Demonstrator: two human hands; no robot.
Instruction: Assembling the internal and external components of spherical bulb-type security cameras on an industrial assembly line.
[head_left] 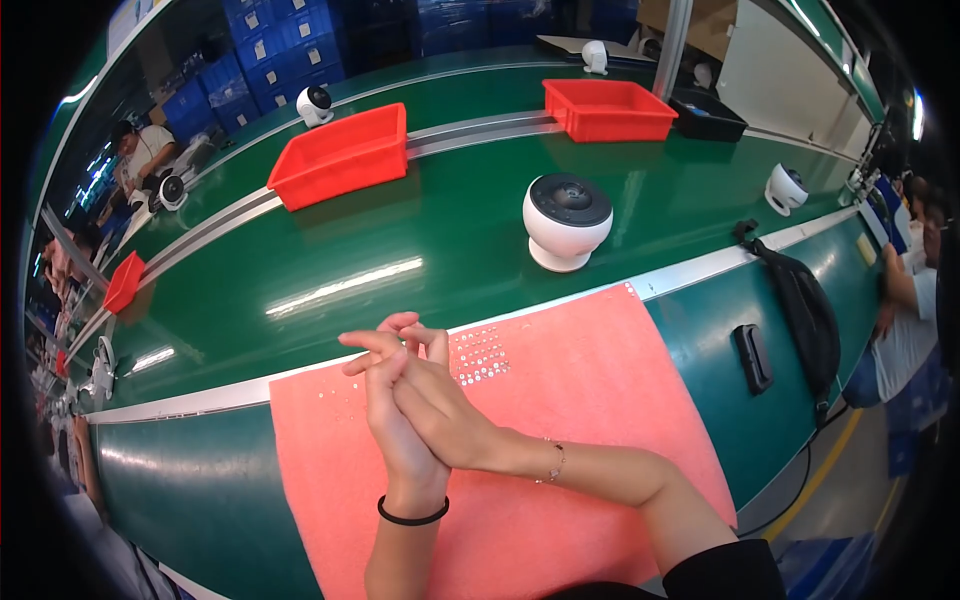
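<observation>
My hands are clasped over a pink cloth (560, 400) spread on the green bench. My left hand (390, 425), with a black band at its wrist, stands upright. My right hand (440, 410), wearing a thin bracelet, lies across it from the right. Their fingers are bent and crossed together; no object shows between them, though the palms are hidden. Just beyond the hands, small shiny round pieces (482, 355) lie in rows on the cloth. Several more small pieces (337, 393) are scattered left of the hands. A white round-headed camera (567, 222) with a dark face stands beyond the cloth.
Red bins (340, 158) (612, 112) and a black tray (706, 115) stand along the far rail. Other white cameras (786, 189) are spread over the green surface. At right lie a black pouch with a strap (800, 310) and a dark oblong device (753, 358). People sit at both sides.
</observation>
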